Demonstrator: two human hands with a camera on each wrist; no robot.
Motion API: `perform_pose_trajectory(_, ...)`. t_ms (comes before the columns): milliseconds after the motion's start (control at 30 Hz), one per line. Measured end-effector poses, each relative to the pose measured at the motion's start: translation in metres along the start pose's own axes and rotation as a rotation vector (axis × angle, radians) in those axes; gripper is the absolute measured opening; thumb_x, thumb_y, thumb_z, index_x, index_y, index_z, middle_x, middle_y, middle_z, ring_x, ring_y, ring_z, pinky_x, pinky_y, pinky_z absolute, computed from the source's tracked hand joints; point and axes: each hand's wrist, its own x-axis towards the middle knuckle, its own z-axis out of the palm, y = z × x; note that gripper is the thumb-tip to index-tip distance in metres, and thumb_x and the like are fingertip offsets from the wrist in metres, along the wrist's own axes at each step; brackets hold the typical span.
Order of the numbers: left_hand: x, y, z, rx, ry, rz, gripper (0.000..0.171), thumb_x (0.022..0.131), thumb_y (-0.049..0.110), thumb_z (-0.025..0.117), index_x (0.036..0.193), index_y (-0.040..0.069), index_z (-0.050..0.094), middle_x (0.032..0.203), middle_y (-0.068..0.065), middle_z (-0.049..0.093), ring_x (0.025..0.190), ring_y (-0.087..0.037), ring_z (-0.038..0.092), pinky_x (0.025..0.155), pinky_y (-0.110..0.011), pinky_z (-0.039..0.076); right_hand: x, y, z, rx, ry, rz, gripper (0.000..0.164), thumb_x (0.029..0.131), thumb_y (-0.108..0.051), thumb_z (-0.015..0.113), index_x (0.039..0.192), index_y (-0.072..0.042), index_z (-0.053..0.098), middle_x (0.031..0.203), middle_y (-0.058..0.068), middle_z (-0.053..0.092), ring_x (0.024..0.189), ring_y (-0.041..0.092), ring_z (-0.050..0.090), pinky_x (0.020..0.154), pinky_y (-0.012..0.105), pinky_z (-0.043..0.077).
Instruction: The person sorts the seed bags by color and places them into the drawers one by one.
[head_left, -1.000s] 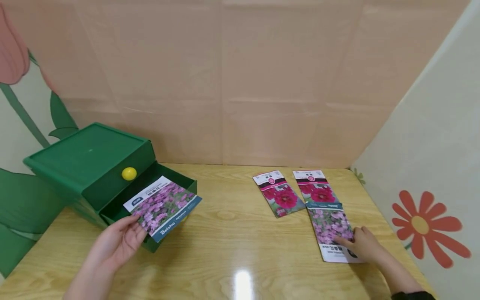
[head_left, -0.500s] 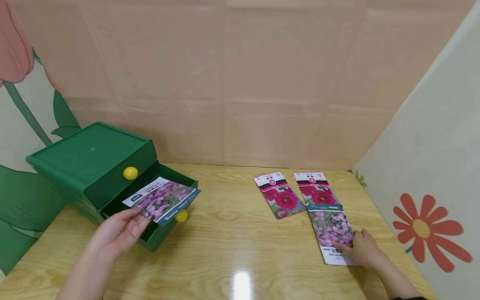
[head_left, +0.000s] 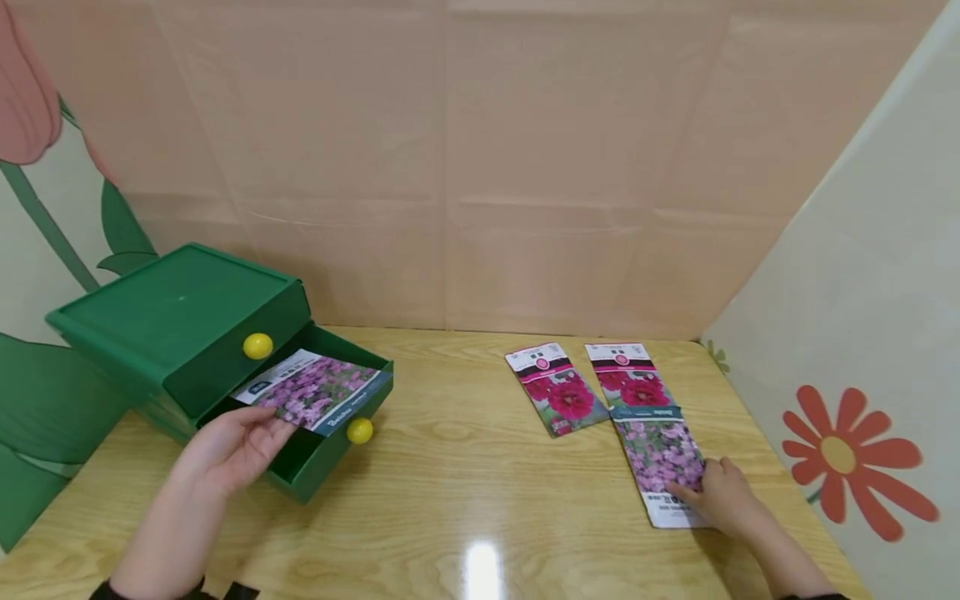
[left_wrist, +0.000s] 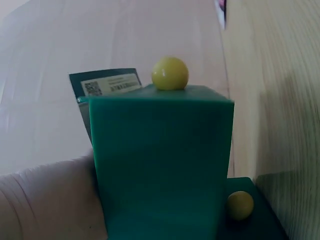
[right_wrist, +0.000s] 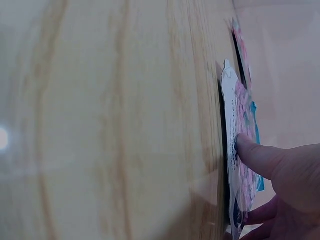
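My left hand [head_left: 236,447] pinches a seed packet with purple flowers [head_left: 318,389] by its near edge. That packet lies over the open lower drawer [head_left: 300,479] of a small green drawer box [head_left: 180,308], partly inside its walls. In the left wrist view, the drawer's end hides most of the hand. On the right, my right hand [head_left: 723,498] grips a second purple-flowered seed packet [head_left: 660,458], thumb on its face and fingers at its right edge. Its far end overlaps a seed packet with red flowers [head_left: 633,383]. Another red-flowered packet [head_left: 562,396] lies just left of that one.
The wooden table [head_left: 465,467] spans between the drawer box and the packets. Yellow knobs stick out from the upper drawer [head_left: 258,346] and the lower one. A pinkish covering [head_left: 450,167] stands behind, and a flower-painted white wall [head_left: 870,333] borders the right side.
The left-hand packet has come down and tilted back into the open drawer, uncovering the lower knob. The right hand stays at its packet with hardly any movement.
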Motion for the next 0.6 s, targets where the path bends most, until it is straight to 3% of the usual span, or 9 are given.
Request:
perform_pose_trajectory(33,0.001,0.001,0.001,0.0,0.013,0.0,0.06,0.105,0.007,0.018,0.152,0.018,-0.017,0.125,-0.028,0.059,0.144,-0.016,0.018,0.115,-0.025,0.017,0.0,0.0,0.0,0.001,-0.001,0.003,0.105,0.086,-0.062,0.059,0.12,0.034,0.035,0.123,0.056,0.033,0.12,0.068,0.028,0.102,0.071,0.029)
perform_pose_trajectory(100,0.004,0.004,0.003,-0.012,0.045,-0.004,0.059,0.105,0.009,0.015,0.151,0.02,-0.021,0.152,-0.023,0.032,0.145,-0.01,0.001,0.117,-0.024,0.012,0.0,0.0,0.0,0.004,-0.003,0.007,0.107,0.086,-0.064,0.058,0.121,0.034,0.034,0.125,0.056,0.031,0.121,0.068,0.027,0.103,0.071,0.027)
perform_pose_trajectory(133,0.005,0.005,0.004,-0.021,0.061,-0.005,0.059,0.105,0.01,0.013,0.15,0.021,-0.022,0.16,-0.014,0.016,0.146,-0.009,-0.001,0.117,-0.023,0.01,-0.001,0.0,0.001,0.007,-0.003,0.008,0.107,0.086,-0.064,0.058,0.122,0.034,0.033,0.125,0.056,0.03,0.121,0.068,0.026,0.103,0.071,0.027)
perform_pose_trajectory(200,0.006,0.007,0.006,-0.035,0.094,-0.003,0.058,0.105,0.011,0.012,0.15,0.022,-0.023,0.16,0.007,-0.012,0.146,-0.008,-0.004,0.118,-0.023,0.008,-0.001,0.0,0.001,0.016,-0.003,0.01,0.11,0.085,-0.066,0.057,0.122,0.034,0.032,0.126,0.057,0.028,0.121,0.068,0.025,0.103,0.071,0.026)
perform_pose_trajectory(467,0.009,0.016,0.006,-0.072,0.141,0.007,0.058,0.105,0.015,0.011,0.149,0.026,-0.025,0.159,0.012,-0.015,0.146,-0.003,-0.004,0.118,-0.021,0.007,-0.002,-0.001,0.002,0.021,0.0,0.022,0.108,0.086,-0.063,0.059,0.122,0.035,0.031,0.125,0.057,0.027,0.121,0.068,0.026,0.103,0.071,0.027)
perform_pose_trajectory(600,0.009,0.016,0.007,0.015,0.118,0.002,0.057,0.105,0.014,0.009,0.149,0.024,-0.026,0.16,0.007,-0.015,0.147,-0.007,-0.005,0.12,-0.025,0.005,-0.002,-0.003,0.001,0.012,-0.005,0.038,0.106,0.087,-0.061,0.059,0.122,0.035,0.031,0.125,0.057,0.028,0.12,0.067,0.028,0.103,0.07,0.029)
